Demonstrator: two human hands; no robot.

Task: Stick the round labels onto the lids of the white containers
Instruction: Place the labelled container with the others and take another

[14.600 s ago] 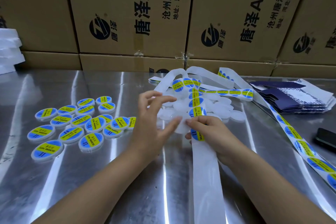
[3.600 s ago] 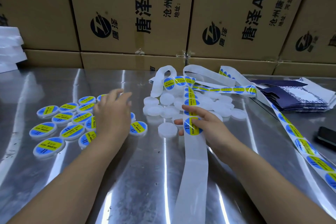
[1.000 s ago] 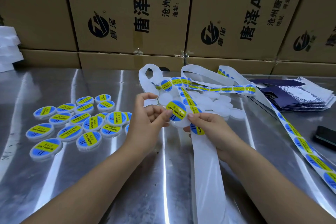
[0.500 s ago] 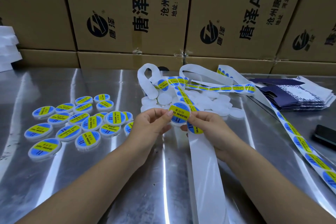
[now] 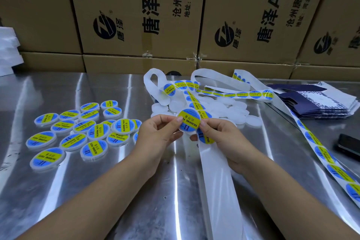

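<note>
My left hand [image 5: 157,134] and my right hand [image 5: 220,136] hold one small white round container [image 5: 189,122] between them above the table. A blue and yellow round label covers its lid, and both thumbs press its edges. My right hand also pinches the white label strip [image 5: 212,165], with a label [image 5: 204,137] on it just under the thumb. A pile of plain white containers [image 5: 229,109] lies behind my hands. Several labelled containers [image 5: 76,132] are spread out on the left.
The metal table [image 5: 116,191] carries a tangle of label strip [image 5: 241,93] at the back and a long run of it [image 5: 327,160] on the right. Dark blue flat cartons [image 5: 319,103] and a black phone [image 5: 348,144] lie at right. Cardboard boxes [image 5: 136,11] wall the back.
Over the last second the labelled container has come a little lower and closer, and both thumbs now press on its label. Earlier my left hand put a finished container on the left group.
</note>
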